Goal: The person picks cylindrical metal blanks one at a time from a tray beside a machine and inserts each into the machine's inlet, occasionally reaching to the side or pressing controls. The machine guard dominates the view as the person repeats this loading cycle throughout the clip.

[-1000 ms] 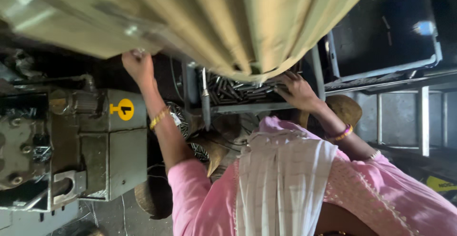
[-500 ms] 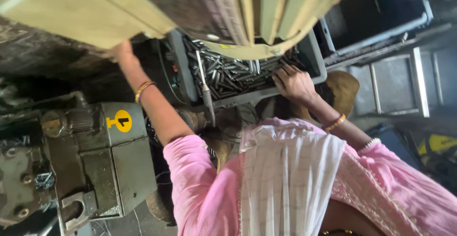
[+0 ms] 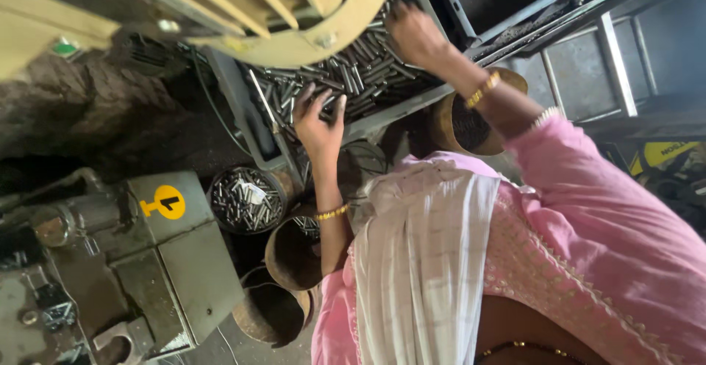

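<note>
Fingers (image 3: 323, 104) of the left hand (image 3: 318, 123) are spread wide and slightly curled, their tips resting on the heap of short metal cylinders (image 3: 353, 71) at the near edge of the grey tray (image 3: 239, 107); they close on nothing that can be seen. The right hand (image 3: 415, 35) lies farther in, palm down on the same heap, its fingers dipped among the pieces, so whether it grips any cannot be told. Both wrists carry gold bangles, and pink sleeves run back to a pale checked scarf (image 3: 423, 262) hanging down the person's front.

The cylinders fill the tray, piled loosely and lying every way. A thin metal rod (image 3: 262, 100) leans in the tray's near corner, just beside the left hand. Above the tray arches a cream-painted machine guard (image 3: 309, 12).

Below the tray, near the left forearm, stands a round tin (image 3: 246, 199) filled with more of the same pieces. Next to it are a dark round container (image 3: 294, 254) and, lower still, a second round container (image 3: 268, 313). A brown bowl (image 3: 471, 118) sits under the right forearm. To the left stands a grey-green machine housing (image 3: 176, 262) with a yellow round sticker (image 3: 168, 202).
</note>
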